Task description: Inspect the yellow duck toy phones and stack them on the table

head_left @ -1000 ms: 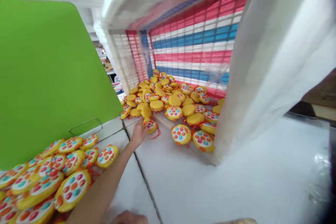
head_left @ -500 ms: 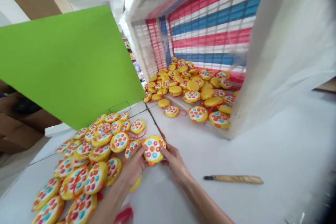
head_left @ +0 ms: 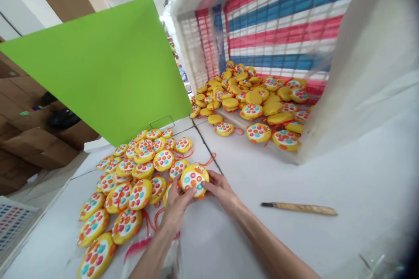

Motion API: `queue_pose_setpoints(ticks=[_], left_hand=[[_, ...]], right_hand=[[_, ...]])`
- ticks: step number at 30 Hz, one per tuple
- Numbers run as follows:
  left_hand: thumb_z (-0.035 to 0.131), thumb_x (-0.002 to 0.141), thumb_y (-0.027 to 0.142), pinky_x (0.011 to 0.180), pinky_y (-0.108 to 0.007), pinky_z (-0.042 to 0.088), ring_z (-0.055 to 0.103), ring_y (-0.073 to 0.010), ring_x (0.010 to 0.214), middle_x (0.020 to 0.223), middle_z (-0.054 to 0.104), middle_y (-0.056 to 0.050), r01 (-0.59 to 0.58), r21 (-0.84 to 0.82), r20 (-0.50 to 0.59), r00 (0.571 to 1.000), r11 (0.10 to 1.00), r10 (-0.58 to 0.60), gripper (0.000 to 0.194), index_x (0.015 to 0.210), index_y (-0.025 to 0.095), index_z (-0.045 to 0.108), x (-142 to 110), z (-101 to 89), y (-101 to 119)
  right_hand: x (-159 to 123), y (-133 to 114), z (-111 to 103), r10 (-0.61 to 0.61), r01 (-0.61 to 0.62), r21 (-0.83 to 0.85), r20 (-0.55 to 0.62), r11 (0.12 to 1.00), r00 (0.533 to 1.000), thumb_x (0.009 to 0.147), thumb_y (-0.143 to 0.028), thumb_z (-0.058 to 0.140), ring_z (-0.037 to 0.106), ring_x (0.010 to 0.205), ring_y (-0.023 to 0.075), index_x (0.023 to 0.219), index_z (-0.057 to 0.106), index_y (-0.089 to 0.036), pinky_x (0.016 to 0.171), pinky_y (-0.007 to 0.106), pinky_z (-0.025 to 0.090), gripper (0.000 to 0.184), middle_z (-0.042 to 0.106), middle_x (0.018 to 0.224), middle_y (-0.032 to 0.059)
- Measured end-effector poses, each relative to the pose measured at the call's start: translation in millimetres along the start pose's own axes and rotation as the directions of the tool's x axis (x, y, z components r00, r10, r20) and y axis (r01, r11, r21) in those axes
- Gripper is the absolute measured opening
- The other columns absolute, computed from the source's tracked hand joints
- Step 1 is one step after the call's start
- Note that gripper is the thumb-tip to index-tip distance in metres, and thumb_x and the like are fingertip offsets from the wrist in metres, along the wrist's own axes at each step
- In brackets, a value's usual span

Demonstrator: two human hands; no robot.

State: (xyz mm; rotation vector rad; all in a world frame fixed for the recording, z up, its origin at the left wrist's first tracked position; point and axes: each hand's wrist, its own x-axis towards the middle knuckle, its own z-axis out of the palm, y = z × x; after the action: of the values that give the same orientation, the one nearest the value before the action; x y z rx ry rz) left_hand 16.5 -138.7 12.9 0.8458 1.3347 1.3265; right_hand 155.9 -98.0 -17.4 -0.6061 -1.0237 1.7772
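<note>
A round yellow toy (head_left: 194, 180) with a white face and red, orange and teal buttons is held just above the white table (head_left: 288, 244) – the left hand (head_left: 176, 209) cups it from the near side and the right hand (head_left: 222, 189) closes on its far edge, both fingers wrapped on the rim. Its orange cord (head_left: 209, 160) runs up close to a dark seam (head_left: 204, 144) in the tabletop. Left of the hands, a spread of matching toys (head_left: 131, 187) crowds in, almost touching the held one, and reaches toward the table's edge. To the right there is open white surface, with a wooden-handled knife (head_left: 299, 209) lying well apart from the hands. Further off, a heap of toys (head_left: 252, 96) sits in a red, white and blue striped mesh crate (head_left: 284, 35) beside a green board (head_left: 98, 74); cardboard boxes (head_left: 29, 139) stand beyond the table, and a printed chart (head_left: 15, 226) at lower left is too small to read
</note>
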Motion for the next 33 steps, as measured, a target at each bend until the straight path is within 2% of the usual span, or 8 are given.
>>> queue_pose_setpoints(ticks=[4, 10, 14, 20, 22, 24, 27, 33], left_hand=[[0.072, 0.066, 0.038, 0.061, -0.029, 0.054, 0.065, -0.0202, 0.078, 0.103, 0.064, -0.009, 0.022, 0.023, -0.036, 0.999, 0.999, -0.021, 0.049, 0.108, 0.02, 0.054, -0.3, -4.4, 1.8], [0.072, 0.066, 0.037, 0.063, -0.029, 0.053, 0.066, -0.0225, 0.083, 0.098, 0.066, -0.007, 0.014, 0.116, -0.059, 0.998, 0.993, -0.007, 0.048, 0.109, 0.023, 0.055, -3.1, -9.9, -2.3], [0.073, 0.064, 0.029, 0.061, -0.029, 0.054, 0.066, -0.0191, 0.075, 0.092, 0.067, -0.004, -0.001, -0.031, -0.12, 0.993, 1.0, -0.003, 0.042, 0.102, 0.023, 0.057, -1.4, -8.2, -4.9], [0.055, 0.077, 0.025, 0.066, -0.024, 0.055, 0.066, -0.014, 0.075, 0.074, 0.066, 0.0, -0.1, -0.293, -0.315, 0.949, 0.951, 0.002, 0.005, 0.077, 0.021, 0.052, 30.2, -27.3, 43.0], [0.043, 0.083, 0.033, 0.073, -0.026, 0.055, 0.066, -0.0155, 0.087, 0.08, 0.068, -0.005, -0.086, -0.284, -0.286, 0.958, 0.955, 0.002, 0.017, 0.078, 0.02, 0.053, 42.1, -29.1, 60.0], [0.045, 0.081, 0.034, 0.075, -0.03, 0.055, 0.066, -0.0195, 0.09, 0.084, 0.069, -0.01, -0.021, -0.208, -0.201, 0.979, 0.978, -0.022, 0.02, 0.077, 0.017, 0.056, 51.6, -18.2, 65.5], [0.06, 0.071, 0.031, 0.072, -0.033, 0.054, 0.067, -0.0221, 0.083, 0.083, 0.069, -0.012, 0.034, 0.021, -0.052, 0.998, 0.999, -0.033, 0.018, 0.079, 0.014, 0.06, 66.4, 19.9, 52.6], [0.064, 0.073, 0.031, 0.07, -0.032, 0.05, 0.063, -0.0209, 0.085, 0.085, 0.067, -0.008, -0.074, 0.439, 0.038, 0.997, 0.895, 0.064, 0.021, 0.085, 0.013, 0.063, 133.0, 102.7, 21.8]], right_hand=[[0.7, 0.7, -2.1, -0.068, 0.068, -0.076, 0.004, 0.995, 0.998, 0.072, -0.038, 0.067, 0.061, 0.087, 0.0208, 0.108, 0.06, -0.014, 0.071, 0.031, 0.049, 0.044, 0.066, 0.102, 0.0089], [2.2, -3.2, -4.5, -0.072, 0.083, -0.109, 0.098, 0.991, 0.993, 0.07, -0.042, 0.067, 0.06, 0.089, 0.0224, 0.105, 0.061, -0.013, 0.077, 0.033, 0.048, 0.046, 0.067, 0.096, 0.008], [4.2, 1.4, -3.8, -0.027, 0.039, -0.109, 0.113, 0.993, 0.993, 0.073, -0.045, 0.065, 0.061, 0.08, 0.0184, 0.108, 0.059, -0.015, 0.064, 0.027, 0.048, 0.047, 0.066, 0.089, 0.0058], [8.8, 13.7, -4.0, -0.039, 0.035, -0.271, -0.009, 0.962, 0.999, 0.072, -0.046, 0.063, 0.054, 0.058, 0.0116, 0.102, 0.058, -0.015, 0.049, 0.022, 0.044, 0.043, 0.06, 0.069, 0.0007], [9.5, 16.6, -1.8, -0.044, 0.032, -0.306, -0.03, 0.951, 0.999, 0.074, -0.04, 0.06, 0.053, 0.055, 0.0105, 0.097, 0.059, -0.015, 0.049, 0.022, 0.043, 0.034, 0.057, 0.064, -0.0014], [9.9, 19.4, 1.6, -0.076, 0.045, -0.338, -0.08, 0.94, 0.994, 0.075, -0.032, 0.056, 0.051, 0.052, 0.0099, 0.094, 0.059, -0.014, 0.048, 0.021, 0.042, 0.026, 0.054, 0.059, -0.0027], [9.6, 22.9, 6.6, -0.164, 0.096, -0.406, -0.136, 0.909, 0.977, 0.074, -0.022, 0.05, 0.047, 0.05, 0.0092, 0.088, 0.06, -0.013, 0.05, 0.021, 0.04, 0.02, 0.049, 0.054, -0.0038], [4.2, 18.7, 13.3, -0.242, 0.132, -0.544, -0.136, 0.828, 0.961, 0.066, -0.012, 0.047, 0.038, 0.048, 0.0078, 0.08, 0.064, -0.014, 0.047, 0.018, 0.032, 0.022, 0.046, 0.052, -0.0048]])
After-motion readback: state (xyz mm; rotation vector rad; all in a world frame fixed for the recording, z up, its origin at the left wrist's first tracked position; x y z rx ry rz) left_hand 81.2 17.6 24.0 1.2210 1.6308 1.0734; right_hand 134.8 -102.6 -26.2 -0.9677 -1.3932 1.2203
